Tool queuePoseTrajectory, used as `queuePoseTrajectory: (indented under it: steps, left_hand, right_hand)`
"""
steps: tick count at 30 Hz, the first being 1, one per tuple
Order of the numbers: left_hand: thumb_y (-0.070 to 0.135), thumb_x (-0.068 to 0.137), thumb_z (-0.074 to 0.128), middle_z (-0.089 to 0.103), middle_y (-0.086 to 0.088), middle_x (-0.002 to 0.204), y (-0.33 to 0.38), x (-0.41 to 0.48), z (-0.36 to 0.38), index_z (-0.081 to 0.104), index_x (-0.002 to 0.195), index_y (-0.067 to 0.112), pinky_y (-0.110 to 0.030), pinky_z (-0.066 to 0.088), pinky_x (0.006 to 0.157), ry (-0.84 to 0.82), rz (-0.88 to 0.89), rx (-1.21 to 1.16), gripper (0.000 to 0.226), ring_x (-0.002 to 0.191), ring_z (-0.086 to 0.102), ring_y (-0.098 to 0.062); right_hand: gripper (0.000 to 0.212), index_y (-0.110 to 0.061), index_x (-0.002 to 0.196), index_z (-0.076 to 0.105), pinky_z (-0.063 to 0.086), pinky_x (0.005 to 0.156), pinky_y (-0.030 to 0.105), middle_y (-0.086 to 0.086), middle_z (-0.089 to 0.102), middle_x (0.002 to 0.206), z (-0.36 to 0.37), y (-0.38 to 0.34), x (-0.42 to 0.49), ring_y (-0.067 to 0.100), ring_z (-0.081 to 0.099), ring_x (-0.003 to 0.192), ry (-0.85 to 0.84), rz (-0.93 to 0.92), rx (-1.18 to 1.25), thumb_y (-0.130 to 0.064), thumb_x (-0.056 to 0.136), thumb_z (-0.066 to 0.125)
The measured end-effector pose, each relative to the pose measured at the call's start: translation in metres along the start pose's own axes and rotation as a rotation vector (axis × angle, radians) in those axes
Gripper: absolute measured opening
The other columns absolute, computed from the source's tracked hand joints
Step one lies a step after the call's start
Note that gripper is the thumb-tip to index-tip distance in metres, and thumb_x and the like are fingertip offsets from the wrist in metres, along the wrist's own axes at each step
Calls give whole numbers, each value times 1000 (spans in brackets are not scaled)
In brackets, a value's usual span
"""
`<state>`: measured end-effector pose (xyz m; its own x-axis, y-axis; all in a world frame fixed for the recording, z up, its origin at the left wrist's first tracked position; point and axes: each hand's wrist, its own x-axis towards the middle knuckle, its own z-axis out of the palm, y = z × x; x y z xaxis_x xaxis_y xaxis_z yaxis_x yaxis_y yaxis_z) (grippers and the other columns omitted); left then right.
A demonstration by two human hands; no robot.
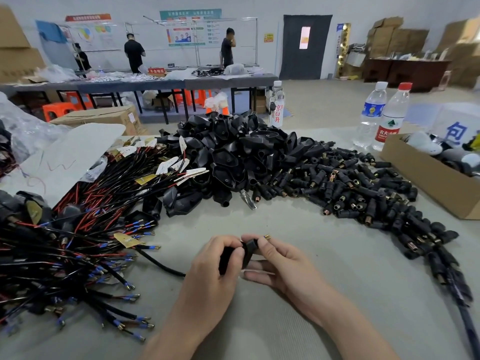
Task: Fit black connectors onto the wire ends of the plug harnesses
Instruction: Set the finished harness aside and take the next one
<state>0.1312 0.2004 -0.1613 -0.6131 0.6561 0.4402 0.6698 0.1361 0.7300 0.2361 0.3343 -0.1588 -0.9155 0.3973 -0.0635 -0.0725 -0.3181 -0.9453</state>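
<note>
My left hand [219, 258] grips a black connector [248, 247] near the table's front middle. My right hand [275, 258] pinches the same piece from the right, and a brass terminal [267, 236] pokes out above its fingers. A black cable [161, 263] runs left from under my left hand toward the harness heap. That heap of harnesses [78, 245], black and red wires with blue-sleeved fork ends, fills the left. Large black plug shells [228, 157] are piled in the middle. Small black connectors with brass sockets [363, 193] spread to the right.
A cardboard box [426, 180] stands at the right edge, with two water bottles [381, 113] behind it and a third bottle [276, 103] behind the shell pile. A white sheet [75, 152] lies back left. People stand at a far workbench [155, 81].
</note>
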Motion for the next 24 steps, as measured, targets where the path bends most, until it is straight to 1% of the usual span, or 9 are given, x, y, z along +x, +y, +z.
queuePoseTrajectory:
  steps: [2, 3, 6, 9, 12, 15, 18, 21, 24]
  left_hand:
    - [58, 86, 52, 60, 27, 107, -2, -3, -1, 49, 107, 45, -22, 45, 86, -46, -31, 34, 25, 106, 59, -1]
    - [64, 82, 50, 59, 29, 109, -2, -4, -1, 45, 110, 47, -23, 45, 89, -60, -29, 81, 33, 108, 57, 0]
    - [65, 79, 48, 58, 28, 117, -2, -4, 0, 39, 122, 47, -20, 38, 98, -86, -6, 213, 47, 114, 51, 1]
    - [60, 81, 48, 59, 27, 110, 0, -3, -1, 38, 125, 45, -9, 26, 97, -70, 27, 271, 47, 102, 44, 9]
    - [52, 85, 51, 65, 19, 104, -1, -3, -2, 51, 126, 28, -20, 31, 101, -69, 133, 396, 47, 99, 53, 1]
    - [51, 88, 49, 68, 14, 105, 0, -4, -1, 55, 128, 22, -27, 28, 108, -91, 184, 469, 49, 102, 53, -2]
    - [52, 90, 45, 69, 13, 104, 1, -6, 1, 53, 131, 21, -31, 30, 113, -100, 189, 529, 52, 100, 60, -5]
    - [54, 91, 41, 69, 12, 103, 1, -6, -1, 52, 132, 21, -34, 32, 114, -69, 153, 573, 54, 99, 61, -8]
    - [55, 90, 41, 67, 14, 91, -1, -5, -1, 53, 116, 27, -32, 30, 112, -27, 114, 559, 40, 92, 62, -8]
  right_hand:
    - [31, -23, 112, 74, 57, 86, 31, 3, 73, 117, 0, -1, 0, 18, 69, 97, 27, -10, -22, -40, 93, 56]
    - [30, -23, 110, 75, 57, 85, 31, 3, 73, 115, 0, -2, 1, 17, 69, 95, 46, -19, -39, -39, 94, 56]
    - [27, -23, 105, 76, 59, 84, 35, 2, 75, 107, 0, -3, -1, 14, 68, 91, 107, -70, -132, -35, 99, 53]
    - [30, -20, 100, 75, 60, 79, 32, 2, 75, 102, -2, -7, -1, 16, 70, 90, 192, -127, -186, -33, 103, 48]
    - [32, -10, 100, 69, 60, 71, 31, 7, 75, 98, -12, -14, 0, 23, 72, 86, 364, -133, -100, -30, 105, 45]
    - [30, -10, 96, 68, 58, 60, 31, 8, 75, 94, -23, -18, -1, 21, 70, 73, 498, -109, -41, -28, 105, 46]
    - [29, -10, 95, 67, 55, 52, 31, 4, 75, 86, -24, -16, -1, 19, 67, 63, 516, -88, -46, -29, 104, 47]
    - [29, -8, 94, 65, 53, 47, 32, 7, 72, 81, -23, -16, -1, 21, 66, 59, 509, -37, -76, -26, 105, 45]
    - [29, -4, 93, 62, 52, 44, 29, 11, 70, 76, -24, -18, -3, 22, 64, 54, 472, 15, -131, -22, 106, 42]
